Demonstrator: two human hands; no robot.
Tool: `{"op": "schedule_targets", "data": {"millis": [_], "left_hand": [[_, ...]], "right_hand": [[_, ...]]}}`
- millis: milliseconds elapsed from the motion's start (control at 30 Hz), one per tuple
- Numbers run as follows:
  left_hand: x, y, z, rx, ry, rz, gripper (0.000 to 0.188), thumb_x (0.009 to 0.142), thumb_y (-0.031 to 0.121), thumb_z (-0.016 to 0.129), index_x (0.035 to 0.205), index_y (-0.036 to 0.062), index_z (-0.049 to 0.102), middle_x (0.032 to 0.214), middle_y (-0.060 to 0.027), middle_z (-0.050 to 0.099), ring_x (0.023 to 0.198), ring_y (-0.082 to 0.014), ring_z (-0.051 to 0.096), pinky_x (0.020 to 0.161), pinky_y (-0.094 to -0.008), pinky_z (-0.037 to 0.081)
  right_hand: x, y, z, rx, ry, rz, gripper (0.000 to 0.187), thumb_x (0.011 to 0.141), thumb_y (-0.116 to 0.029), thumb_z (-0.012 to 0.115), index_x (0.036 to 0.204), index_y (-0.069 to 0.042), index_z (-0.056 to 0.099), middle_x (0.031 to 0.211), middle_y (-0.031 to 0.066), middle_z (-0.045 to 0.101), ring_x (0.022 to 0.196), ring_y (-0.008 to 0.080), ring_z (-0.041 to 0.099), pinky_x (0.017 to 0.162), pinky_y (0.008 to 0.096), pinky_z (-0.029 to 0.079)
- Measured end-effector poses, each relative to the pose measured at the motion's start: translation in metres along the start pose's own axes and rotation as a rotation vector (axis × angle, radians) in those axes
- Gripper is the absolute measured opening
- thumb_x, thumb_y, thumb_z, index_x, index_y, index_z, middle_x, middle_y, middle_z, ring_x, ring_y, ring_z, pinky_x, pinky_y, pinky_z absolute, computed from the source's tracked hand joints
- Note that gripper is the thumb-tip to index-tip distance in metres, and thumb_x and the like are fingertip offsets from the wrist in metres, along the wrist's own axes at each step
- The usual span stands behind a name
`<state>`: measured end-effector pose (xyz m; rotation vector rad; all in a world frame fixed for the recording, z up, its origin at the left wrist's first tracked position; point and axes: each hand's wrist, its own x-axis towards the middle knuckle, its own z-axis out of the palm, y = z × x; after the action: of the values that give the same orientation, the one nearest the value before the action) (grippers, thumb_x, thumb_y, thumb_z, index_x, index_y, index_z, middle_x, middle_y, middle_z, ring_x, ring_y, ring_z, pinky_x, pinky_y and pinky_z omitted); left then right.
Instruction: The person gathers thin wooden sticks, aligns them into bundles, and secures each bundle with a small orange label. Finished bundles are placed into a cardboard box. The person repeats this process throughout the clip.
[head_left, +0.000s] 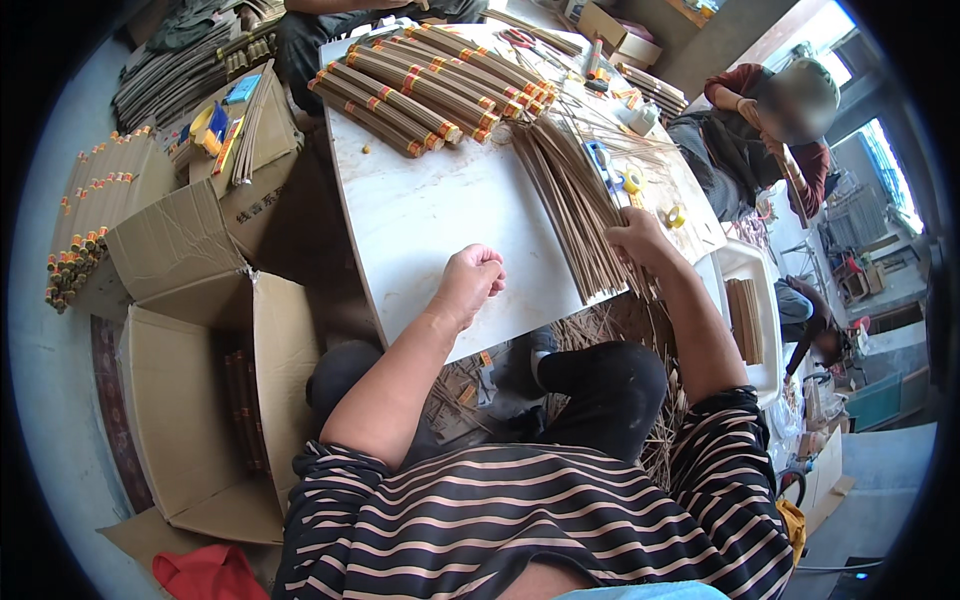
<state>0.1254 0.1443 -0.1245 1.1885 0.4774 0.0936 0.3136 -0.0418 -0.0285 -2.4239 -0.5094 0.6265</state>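
Loose brown incense sticks [565, 205] lie in a long spread pile on the white table [420, 215]. At the pile's right edge is my right hand [638, 240], its fingers closed on some of the sticks. Left of the pile, my left hand [473, 282] is held over the bare tabletop, fingers curled in. Whatever is inside that curl, if anything, is hidden. Tied incense bundles [430, 80] with red and yellow bands are stacked at the table's far side. Rolls of yellow tape [676, 216] and a blue tape dispenser [600, 160] sit right of the loose sticks.
An open cardboard box [190, 400] with bundles inside stands at my left. Behind it are more stacked bundles [95, 215]. A white tub [752, 310] holding sticks is at the right. A co-worker [770, 130] sits across on the right; another person's legs [320, 50] show at the far left.
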Motion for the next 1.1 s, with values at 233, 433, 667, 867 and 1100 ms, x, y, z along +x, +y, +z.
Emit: {"op": "schedule_targets", "data": {"millis": [233,433,667,867,1100], "left_hand": [[0.001,-0.001,-0.003,-0.009,0.002,-0.001,0.01,0.081,0.006,0.05,0.088,0.0022,0.055,0.078,-0.0065,0.058,0.066,-0.0119,0.056,0.059,-0.0251,0.047],[-0.002,0.004,0.001,0.013,-0.014,-0.012,0.011,0.081,0.008,0.049,0.089,0.0029,0.056,0.079,-0.0059,0.059,0.066,-0.0118,0.056,0.06,-0.0259,0.047],[-0.009,0.011,0.005,-0.144,-0.277,0.061,0.06,0.081,0.042,0.065,0.12,0.0017,0.045,0.103,-0.0099,0.057,0.097,-0.0183,0.054,0.084,-0.0329,0.045],[-0.036,0.039,0.012,-0.763,-0.281,0.151,0.045,0.078,0.03,0.07,0.111,0.0078,0.049,0.095,-0.0101,0.06,0.093,-0.025,0.059,0.084,-0.0388,0.049],[-0.07,0.115,0.027,-0.522,-0.173,0.417,0.023,0.077,0.007,0.067,0.096,0.0037,0.054,0.068,-0.0033,0.055,0.06,-0.0132,0.057,0.057,-0.0267,0.05]], "right_hand": [[-0.013,-0.014,-0.012,-0.059,-0.052,0.032,0.013,0.073,-0.007,0.059,0.079,0.004,0.056,0.058,0.007,0.054,0.047,0.012,0.051,0.043,0.026,0.042],[-0.017,-0.007,-0.021,0.066,-0.028,0.021,0.013,0.074,-0.007,0.059,0.079,0.004,0.055,0.058,0.0056,0.054,0.048,0.0112,0.051,0.042,0.0251,0.042],[-0.065,-0.027,0.01,0.487,-0.189,-0.043,0.015,0.079,-0.01,0.062,0.087,-0.001,0.052,0.066,0.0017,0.054,0.05,0.0067,0.052,0.042,0.0192,0.043],[-0.126,-0.029,0.083,0.947,-0.742,0.107,0.027,0.081,-0.007,0.064,0.104,0.0,0.05,0.067,0.0023,0.054,0.05,0.0093,0.052,0.044,0.0208,0.042],[-0.123,-0.056,0.1,0.683,-0.574,-0.269,0.039,0.076,-0.013,0.072,0.106,-0.001,0.051,0.079,0.0006,0.056,0.068,0.0073,0.055,0.058,0.0202,0.045]]}}
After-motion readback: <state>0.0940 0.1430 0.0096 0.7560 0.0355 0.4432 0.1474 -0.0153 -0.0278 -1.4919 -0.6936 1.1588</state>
